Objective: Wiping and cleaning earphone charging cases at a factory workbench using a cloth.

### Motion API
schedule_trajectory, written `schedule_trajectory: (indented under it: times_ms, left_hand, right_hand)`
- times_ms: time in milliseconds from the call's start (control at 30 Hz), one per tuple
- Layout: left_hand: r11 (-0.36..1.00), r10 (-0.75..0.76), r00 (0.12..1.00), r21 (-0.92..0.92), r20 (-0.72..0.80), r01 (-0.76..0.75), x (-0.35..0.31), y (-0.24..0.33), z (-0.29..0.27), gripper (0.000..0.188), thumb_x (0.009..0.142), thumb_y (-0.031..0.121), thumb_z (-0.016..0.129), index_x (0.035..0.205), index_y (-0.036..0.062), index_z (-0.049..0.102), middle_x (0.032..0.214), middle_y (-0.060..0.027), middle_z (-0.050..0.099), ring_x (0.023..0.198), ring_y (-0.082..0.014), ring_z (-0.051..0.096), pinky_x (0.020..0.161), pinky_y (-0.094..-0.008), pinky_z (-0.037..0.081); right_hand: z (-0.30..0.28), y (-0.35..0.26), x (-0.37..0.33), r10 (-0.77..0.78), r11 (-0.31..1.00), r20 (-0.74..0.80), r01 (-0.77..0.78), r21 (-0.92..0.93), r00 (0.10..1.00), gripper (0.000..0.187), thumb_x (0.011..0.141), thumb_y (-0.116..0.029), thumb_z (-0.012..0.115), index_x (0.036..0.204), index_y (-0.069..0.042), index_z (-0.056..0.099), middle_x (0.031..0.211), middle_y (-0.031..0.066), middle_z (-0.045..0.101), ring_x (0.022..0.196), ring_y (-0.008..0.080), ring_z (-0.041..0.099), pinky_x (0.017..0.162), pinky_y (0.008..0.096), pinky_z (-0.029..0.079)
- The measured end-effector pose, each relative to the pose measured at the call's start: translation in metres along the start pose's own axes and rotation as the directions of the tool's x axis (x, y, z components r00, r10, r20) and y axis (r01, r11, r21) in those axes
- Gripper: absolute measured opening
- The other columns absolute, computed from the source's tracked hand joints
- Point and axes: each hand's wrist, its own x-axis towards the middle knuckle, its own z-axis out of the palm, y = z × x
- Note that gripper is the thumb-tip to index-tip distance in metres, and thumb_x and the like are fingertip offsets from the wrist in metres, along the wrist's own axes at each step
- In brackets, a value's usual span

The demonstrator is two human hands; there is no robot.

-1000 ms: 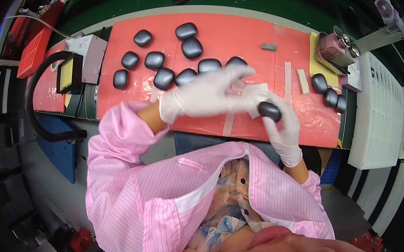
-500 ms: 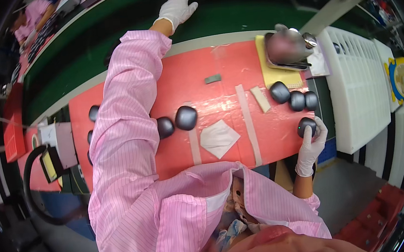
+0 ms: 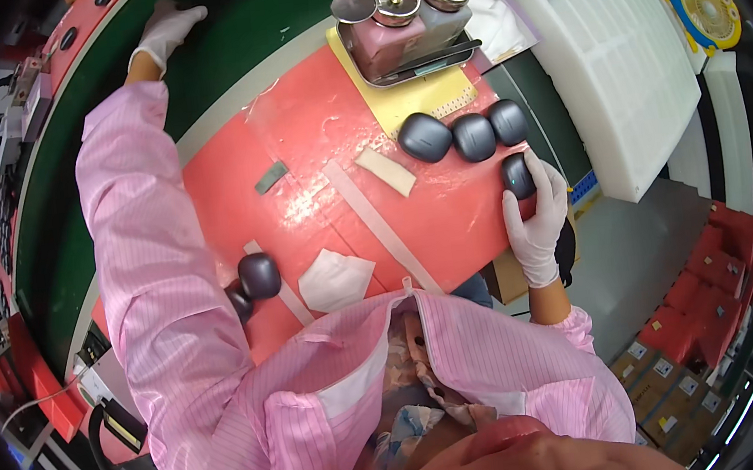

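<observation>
Brown cardboard cartons (image 3: 678, 400) lower right have white labels on them, print's way too small to read tbh. Vs half a sec ago, L hand (image 3: 165, 39) is still out over the dark green strip (image 3: 237, 43) but the view has swung, so it's now upper L, and those cartons have come into frame. A sec ago both hands were together over the mat. L arm's stretched way out, a digit pokes off to the R, but the palm side is hidden so can't tell if that hand's spread or gripping smth. R hand (image 3: 536, 223) is still pinching the dark grey case (image 3: 518, 176) btwn thumb & fingertips at the R edge of the mat, w/ a tiny green light lit on its side. Case is smooth plastic-looking, rounded-square, just below a row of three matching cases (image 3: 474, 137). Two more dark cases (image 3: 259, 276) sit next to the L sleeve (image 3: 156, 231), pink fabric w/ thin stripes. Red mat (image 3: 448, 218) is shiny & a bit wrinkled. On it: a folded white wipe (image 3: 336, 279), a flat cream strip (image 3: 385, 172), a small grey-green block (image 3: 271, 177) and a yellow notepad (image 3: 371, 98), w/ a metal tray (image 3: 419, 71) of metal-topped bottles (image 3: 388, 41) partly on the pad. White slotted rack (image 3: 608, 82) stands off to the R, looks like foam.
</observation>
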Motion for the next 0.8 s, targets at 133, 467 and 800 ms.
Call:
schedule_trajectory:
  times_ms: [133,467,800]
  left_hand:
    - [0.810,-0.026,0.984,-0.574,0.174,0.122,-0.105,-0.012,-0.051,0.042,0.086,0.041,0.061,0.112,0.0085,0.060,0.090,0.0005,0.058,0.067,-0.0077,0.049,0.059,-0.0207,0.038]
    - [0.101,0.208,0.920,-0.943,0.333,0.319,-0.432,0.026,-0.087,0.046,0.083,0.018,0.064,0.121,-0.0006,0.047,0.105,-0.0094,0.060,0.089,-0.0181,0.061,0.069,-0.0256,0.047]
    - [0.214,-0.017,1.000,-0.977,-0.007,-0.004,-0.537,0.053,-0.035,0.038,0.089,0.017,0.065,0.120,0.0002,0.052,0.109,-0.0086,0.061,0.097,-0.0146,0.060,0.082,-0.0270,0.051]
  right_hand:
    - [-0.001,-0.007,0.007,-0.033,0.999,0.021,0.034,-0.024,0.999,0.062,0.076,-0.005,0.065,0.135,-0.005,0.046,0.119,0.0165,0.053,0.109,0.0317,0.051,0.097,0.0398,0.038]
    - [-0.002,-0.017,-0.003,-0.248,0.968,-0.104,0.249,-0.002,0.963,0.051,0.083,-0.003,0.059,0.132,0.000,0.048,0.126,0.0185,0.052,0.116,0.0311,0.050,0.101,0.0400,0.037]
    - [-0.020,-0.179,-0.047,-0.571,0.467,0.444,-0.172,0.867,0.691,0.036,0.088,-0.008,0.061,0.124,-0.002,0.057,0.112,0.0089,0.062,0.098,0.0157,0.060,0.087,0.0286,0.046]
